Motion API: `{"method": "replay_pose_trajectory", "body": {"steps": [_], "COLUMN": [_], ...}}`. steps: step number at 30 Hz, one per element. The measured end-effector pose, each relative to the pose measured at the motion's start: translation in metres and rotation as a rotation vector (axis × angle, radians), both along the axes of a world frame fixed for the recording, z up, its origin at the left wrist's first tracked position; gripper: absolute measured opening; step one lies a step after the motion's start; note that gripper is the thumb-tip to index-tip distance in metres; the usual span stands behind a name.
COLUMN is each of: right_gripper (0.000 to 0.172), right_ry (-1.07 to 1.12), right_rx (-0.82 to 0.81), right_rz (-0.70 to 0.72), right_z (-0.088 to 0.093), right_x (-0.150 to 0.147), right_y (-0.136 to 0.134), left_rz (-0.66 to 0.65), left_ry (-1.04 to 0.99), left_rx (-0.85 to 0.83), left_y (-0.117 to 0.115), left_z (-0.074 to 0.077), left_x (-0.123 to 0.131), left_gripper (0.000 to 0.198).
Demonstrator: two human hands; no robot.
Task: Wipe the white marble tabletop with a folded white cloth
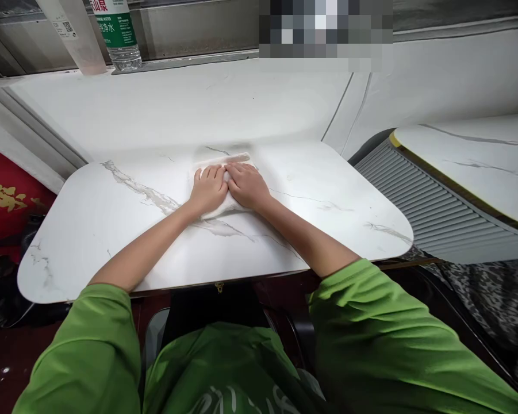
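My left hand (pixel 209 188) and my right hand (pixel 246 185) lie side by side, palms down, on a small white cloth (pixel 222 161) spread on the white marble-look table (pixel 112 230). The fingers of both hands are stretched out flat and pressed on the cloth, thumbs touching. Most of the cloth is hidden under my hands; a strip shows beyond the fingertips and a bit below my palms. My arms in green sleeves reach forward from the near edge.
A water bottle with a green label (pixel 117 31) and a pale cup or container (pixel 75 34) stand on the ledge at the back left. A second marble table (pixel 478 155) and a ribbed grey panel (pixel 431 207) are at the right. Red fabric (pixel 4 195) lies left.
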State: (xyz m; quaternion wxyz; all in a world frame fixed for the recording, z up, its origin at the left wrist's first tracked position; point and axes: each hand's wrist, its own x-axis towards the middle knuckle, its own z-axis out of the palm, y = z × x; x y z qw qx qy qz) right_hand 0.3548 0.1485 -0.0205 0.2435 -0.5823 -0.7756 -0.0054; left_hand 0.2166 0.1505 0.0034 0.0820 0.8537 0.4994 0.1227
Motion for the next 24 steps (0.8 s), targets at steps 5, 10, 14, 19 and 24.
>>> {"method": "replay_pose_trajectory", "body": {"steps": [5,10,14,19,24], "right_gripper": [0.050,0.052,0.053,0.054,0.051], "right_ry": [-0.006,-0.027,-0.061,-0.072,-0.042], "right_rx": [-0.002,-0.010,-0.030,-0.043,-0.027], "right_rz": [-0.005,0.018,0.085,0.137,0.102], "right_z": [-0.001,0.002,0.008,0.014,0.012], "right_x": [-0.020,-0.037,-0.050,-0.062,-0.065], "right_y": [-0.058,-0.106,-0.130,-0.138,-0.128], "left_rz": [-0.038,-0.040,-0.020,0.019,0.050], "left_ry": [0.022,0.050,0.063,0.065,0.039], "left_rx": [-0.018,0.001,0.014,-0.036,-0.162], "left_y": [-0.054,-0.098,-0.128,-0.143,-0.128], "left_z": [0.006,0.005,0.005,0.009,0.016], "left_x": [-0.022,-0.041,-0.056,-0.068,-0.065], "left_gripper": [0.050,0.051,0.053,0.055,0.055]}}
